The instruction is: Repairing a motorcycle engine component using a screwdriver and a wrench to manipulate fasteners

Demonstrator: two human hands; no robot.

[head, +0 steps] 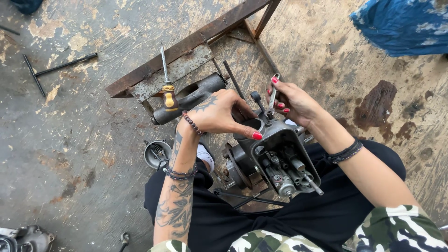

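A grey metal engine housing (275, 154) with shafts and gears showing inside rests between my knees. My left hand (219, 112) grips its upper left edge, thumb pressed on the rim. My right hand (291, 100) holds a slim metal wrench (272, 100) upright, its lower end set on a fitting at the housing's top. Both wrists wear dark bead bracelets.
A rusty angle-iron frame (186, 46) stands ahead, with a yellow-handled screwdriver (167, 84) and a grey metal pipe (191, 98) lying on it. A T-handle wrench (51, 70) lies on the floor at left. A small round metal cup (156, 154) sits by my left knee. Blue cloth (406, 23) is top right.
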